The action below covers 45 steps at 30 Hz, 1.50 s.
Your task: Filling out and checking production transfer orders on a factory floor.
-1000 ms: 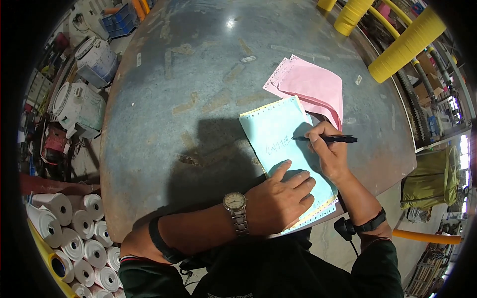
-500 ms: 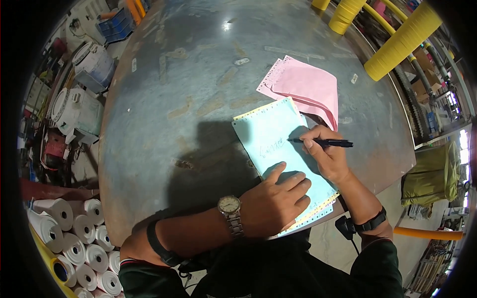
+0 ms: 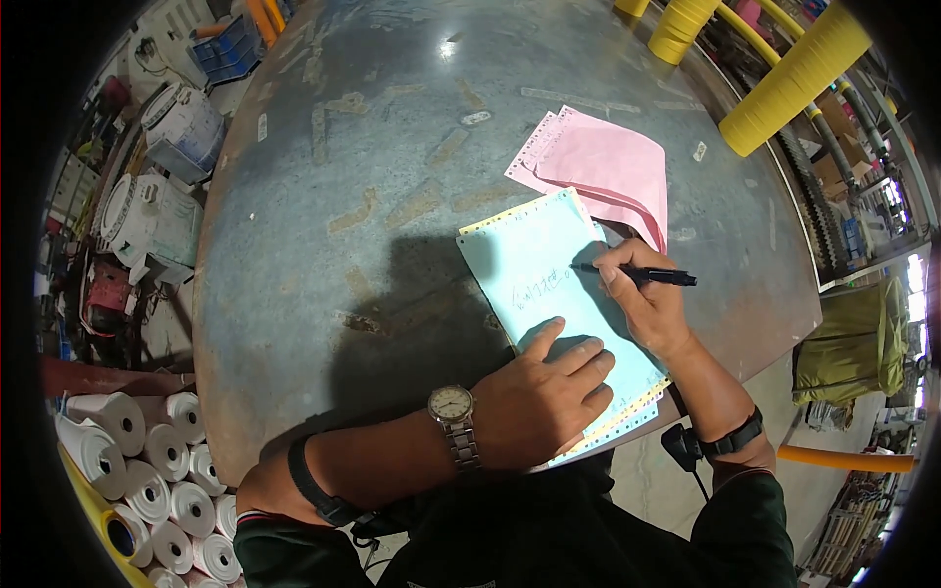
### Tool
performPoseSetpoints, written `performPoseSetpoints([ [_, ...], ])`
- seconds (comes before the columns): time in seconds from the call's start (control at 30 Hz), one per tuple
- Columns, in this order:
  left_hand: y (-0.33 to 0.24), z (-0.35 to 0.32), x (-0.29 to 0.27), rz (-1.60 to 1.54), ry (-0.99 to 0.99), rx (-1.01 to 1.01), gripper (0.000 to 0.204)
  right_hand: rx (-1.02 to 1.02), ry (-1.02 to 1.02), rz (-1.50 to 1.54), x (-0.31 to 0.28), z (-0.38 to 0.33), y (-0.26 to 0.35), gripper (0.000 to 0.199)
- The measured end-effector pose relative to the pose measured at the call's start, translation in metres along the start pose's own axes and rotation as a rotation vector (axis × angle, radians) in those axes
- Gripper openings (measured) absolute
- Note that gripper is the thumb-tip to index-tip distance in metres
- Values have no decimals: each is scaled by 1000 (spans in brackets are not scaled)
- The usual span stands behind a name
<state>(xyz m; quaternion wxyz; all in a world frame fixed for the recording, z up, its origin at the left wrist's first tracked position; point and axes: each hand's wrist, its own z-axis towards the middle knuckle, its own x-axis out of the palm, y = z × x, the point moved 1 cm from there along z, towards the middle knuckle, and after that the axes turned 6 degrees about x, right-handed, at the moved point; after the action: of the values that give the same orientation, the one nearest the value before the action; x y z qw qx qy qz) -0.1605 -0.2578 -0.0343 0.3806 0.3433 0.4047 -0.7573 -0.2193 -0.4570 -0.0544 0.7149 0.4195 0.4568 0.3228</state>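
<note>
Okay, head view, the only one. Right hand [image 3: 652,304]: fingers pinched round a black pen [image 3: 671,277], grip near the writing end, rear of the barrel sticking out past the hand on its right. Tip points left, at or just over the blue sheet [image 3: 505,250]; contact can't be told. Left hand [image 3: 546,407]: laid palm-down on the lower part of that sheet, fingers a little apart, grasping nothing. Handwriting sits ahead of the left fingers and left of the pen tip. Yellow sheet [image 3: 637,408] peeks out under the blue one, just right of the left hand; stack lies on the bench [image 3: 294,245] between and under both hands. Pink sheets [image 3: 608,157] lie beyond both hands, near edge curled up.

Handling, as a guess: paper should be light, limp, easy to crease or tear, perforated margins the weak part. Loose layers would probably slide over each other, so a flat palm is a sound hold; to lift, best pinch all layers at the long edge, clear of the holes. Pen looks light, stiff, smooth, not fragile; hold it low on the barrel, behind the tip.
</note>
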Motion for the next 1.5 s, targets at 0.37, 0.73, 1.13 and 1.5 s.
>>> performPoseSetpoints([
  [0.37, 0, 0, 0, 2, 6, -4, 39, 2, -7, -30, -4, -1, 7, 7],
  [0.73, 0, 0, 0, 12, 19, -1, 39, 41, -79, -5, -2, 0, -2, 8],
  [1.13, 0, 0, -1, -3, 49, -7, 47, 55, -138, -23, -2, 1, 0, 8],
  [1.5, -5, 0, -11, -82, 113, -8, 68, 14, -38, -9, -4, -2, 0, 6],
])
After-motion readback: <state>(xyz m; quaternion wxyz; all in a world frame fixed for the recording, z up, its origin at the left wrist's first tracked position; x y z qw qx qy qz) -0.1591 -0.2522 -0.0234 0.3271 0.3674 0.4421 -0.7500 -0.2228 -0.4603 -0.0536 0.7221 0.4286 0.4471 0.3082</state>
